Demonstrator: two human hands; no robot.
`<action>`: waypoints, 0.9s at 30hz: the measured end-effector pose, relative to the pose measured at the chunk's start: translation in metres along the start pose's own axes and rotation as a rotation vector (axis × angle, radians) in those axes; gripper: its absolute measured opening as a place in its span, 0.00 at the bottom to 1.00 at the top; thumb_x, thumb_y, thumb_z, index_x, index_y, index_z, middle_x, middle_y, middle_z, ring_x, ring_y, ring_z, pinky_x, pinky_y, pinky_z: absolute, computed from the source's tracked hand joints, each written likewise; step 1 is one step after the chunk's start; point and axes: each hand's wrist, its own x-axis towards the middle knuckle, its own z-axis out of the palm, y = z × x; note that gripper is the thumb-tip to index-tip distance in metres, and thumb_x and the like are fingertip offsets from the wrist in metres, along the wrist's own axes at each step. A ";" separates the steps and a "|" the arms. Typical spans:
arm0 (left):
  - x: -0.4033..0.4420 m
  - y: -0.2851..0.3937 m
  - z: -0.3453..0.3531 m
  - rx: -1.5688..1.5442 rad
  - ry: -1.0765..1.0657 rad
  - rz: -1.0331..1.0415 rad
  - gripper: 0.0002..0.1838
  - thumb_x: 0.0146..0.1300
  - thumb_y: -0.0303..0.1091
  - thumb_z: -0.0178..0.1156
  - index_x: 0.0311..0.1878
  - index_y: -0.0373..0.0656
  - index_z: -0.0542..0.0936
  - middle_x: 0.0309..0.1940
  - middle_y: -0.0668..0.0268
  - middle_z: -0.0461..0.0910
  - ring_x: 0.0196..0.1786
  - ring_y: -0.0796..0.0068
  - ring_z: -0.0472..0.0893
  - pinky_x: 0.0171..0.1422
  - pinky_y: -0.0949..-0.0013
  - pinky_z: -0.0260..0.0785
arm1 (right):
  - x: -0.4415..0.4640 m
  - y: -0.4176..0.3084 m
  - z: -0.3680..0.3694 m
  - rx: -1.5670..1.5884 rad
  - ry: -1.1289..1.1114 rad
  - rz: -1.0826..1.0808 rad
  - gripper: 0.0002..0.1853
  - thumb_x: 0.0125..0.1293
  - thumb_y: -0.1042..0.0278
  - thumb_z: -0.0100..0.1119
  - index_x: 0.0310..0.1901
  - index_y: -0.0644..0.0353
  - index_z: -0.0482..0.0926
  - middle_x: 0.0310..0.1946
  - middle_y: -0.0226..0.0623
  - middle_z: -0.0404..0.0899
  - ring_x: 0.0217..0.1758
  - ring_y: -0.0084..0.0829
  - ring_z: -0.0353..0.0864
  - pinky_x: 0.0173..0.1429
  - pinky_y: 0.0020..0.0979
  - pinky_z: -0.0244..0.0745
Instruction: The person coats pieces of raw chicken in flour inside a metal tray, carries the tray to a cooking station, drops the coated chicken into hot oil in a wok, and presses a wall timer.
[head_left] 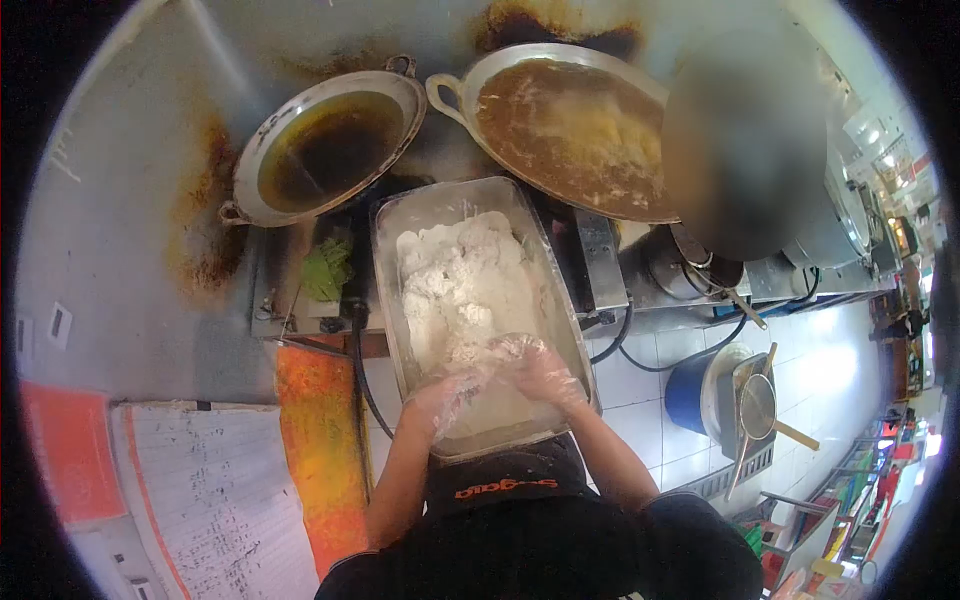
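A deep rectangular metal tray [560, 290] stands in front of me, with a broad heap of white flour [450, 260] in it. Both of my hands wear clear plastic gloves dusted with flour. Over the tray's near part, my left hand [447, 398] has its fingers curled inward at the flour. Close beside it on the right, my right hand [535, 368] is bent toward the left one, fingers closed. Lumpy, flour-covered matter [470, 350] lies at the fingertips of both hands. Flour hides what they grip.
Behind the tray sit a wok of dark oil [335, 150] and a larger wok of bubbling oil [570, 130]. Green leaves [327, 270] lie left of the tray. At right are a saucepan [680, 265], a blue bucket [690, 395] and a strainer [758, 407]. A blurred patch covers the upper right.
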 end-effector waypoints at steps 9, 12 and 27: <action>0.050 0.022 -0.013 0.758 0.460 0.378 0.21 0.58 0.36 0.67 0.51 0.35 0.80 0.40 0.55 0.84 0.45 0.69 0.84 0.48 0.66 0.75 | 0.025 0.069 0.044 -0.808 0.455 -0.389 0.12 0.65 0.71 0.54 0.48 0.63 0.81 0.42 0.44 0.83 0.47 0.46 0.82 0.50 0.42 0.77; 0.065 0.049 -0.011 0.814 0.413 0.102 0.23 0.58 0.40 0.69 0.53 0.36 0.81 0.44 0.58 0.86 0.46 0.65 0.84 0.50 0.61 0.76 | 0.019 0.060 0.033 -0.467 0.403 -0.246 0.13 0.65 0.74 0.51 0.47 0.63 0.82 0.42 0.47 0.84 0.45 0.48 0.83 0.49 0.44 0.79; 0.218 0.070 -0.067 1.808 0.416 0.196 0.21 0.50 0.42 0.66 0.44 0.37 0.86 0.44 0.48 0.85 0.48 0.53 0.85 0.54 0.52 0.76 | 0.024 -0.114 -0.216 -0.142 0.793 -0.449 0.13 0.61 0.69 0.64 0.46 0.62 0.84 0.43 0.46 0.86 0.45 0.38 0.86 0.50 0.36 0.79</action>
